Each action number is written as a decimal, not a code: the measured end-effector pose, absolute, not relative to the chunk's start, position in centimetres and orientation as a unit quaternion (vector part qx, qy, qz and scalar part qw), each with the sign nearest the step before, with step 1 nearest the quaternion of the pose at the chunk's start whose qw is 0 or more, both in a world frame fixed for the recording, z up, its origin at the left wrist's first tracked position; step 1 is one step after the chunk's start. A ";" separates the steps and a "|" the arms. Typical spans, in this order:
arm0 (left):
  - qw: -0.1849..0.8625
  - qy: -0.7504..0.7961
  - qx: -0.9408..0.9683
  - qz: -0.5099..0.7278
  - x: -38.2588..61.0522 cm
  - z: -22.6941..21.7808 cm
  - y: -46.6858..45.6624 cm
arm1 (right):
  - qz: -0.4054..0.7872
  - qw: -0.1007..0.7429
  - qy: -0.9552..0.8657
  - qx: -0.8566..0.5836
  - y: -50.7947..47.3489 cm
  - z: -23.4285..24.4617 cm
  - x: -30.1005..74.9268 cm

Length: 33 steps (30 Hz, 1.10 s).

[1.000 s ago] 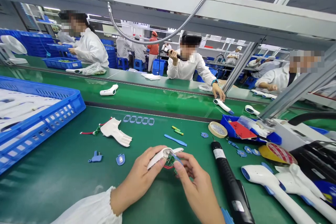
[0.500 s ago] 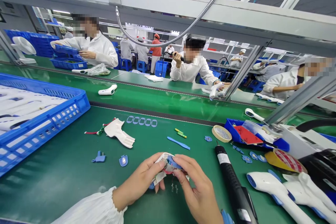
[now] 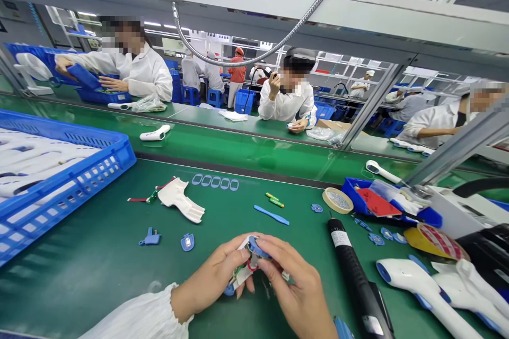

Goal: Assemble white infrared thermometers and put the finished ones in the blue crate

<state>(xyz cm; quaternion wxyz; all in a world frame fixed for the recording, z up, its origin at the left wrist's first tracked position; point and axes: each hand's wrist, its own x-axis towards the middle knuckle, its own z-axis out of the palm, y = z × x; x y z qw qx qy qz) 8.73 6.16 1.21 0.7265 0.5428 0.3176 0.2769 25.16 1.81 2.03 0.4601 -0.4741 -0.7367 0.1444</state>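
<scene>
housing [image 3: 243, 275] left of the driver [image 3: 352, 270]. pinched by left hand [image 3: 214, 274] at its white edge, by right hand [image 3: 295, 275] at a blue part [image 3: 256, 248], between thumb and fingers each time; red wire [image 3: 251, 266] in between. also left of the driver, a blue stick [image 3: 271, 215] and a white shell [image 3: 178, 198]. just beyond the driver's tip, a cream ring [image 3: 338, 200]. to the driver's right, white guns [image 3: 417, 282].

Left hand [image 3: 218, 271], right hand [image 3: 295, 276] (close together), curled
</scene>
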 end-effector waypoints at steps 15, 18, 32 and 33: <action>0.744 0.273 0.545 0.274 8.6 1.5 6.1 | 0.125 0.463 -0.753 -0.451 1.7 2.0 25.2; 0.714 0.280 0.579 0.278 8.7 1.6 6.0 | 0.115 0.460 -0.754 -0.454 1.6 1.5 24.8; 0.741 0.407 0.445 0.296 9.3 1.7 6.9 | 0.033 0.412 -0.724 -0.552 1.3 3.2 24.9; 0.744 0.413 0.434 0.295 9.3 1.8 7.0 | 0.032 0.406 -0.729 -0.551 1.1 3.2 25.0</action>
